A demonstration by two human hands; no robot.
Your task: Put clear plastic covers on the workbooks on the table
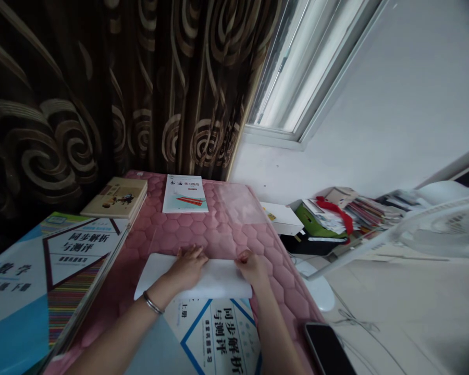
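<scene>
A white folded sheet (219,284) lies across the top of a blue and white workbook (214,338) on a pink quilted surface (222,229). My left hand (187,268) rests flat on the sheet, fingers stretched forward, with a metal bangle (153,303) on the wrist. My right hand (253,266) presses on the sheet's far right edge with fingers curled down onto it. Both hands sit close together near the sheet's top edge.
A stack of workbooks (42,281) lies at the left, a tan book (117,198) behind it, and a white booklet (185,194) at the far end. A dark phone (328,348) sits at the right edge. Beyond are a white fan (433,232), cluttered papers (344,213), a curtain (121,88) and a window (308,67).
</scene>
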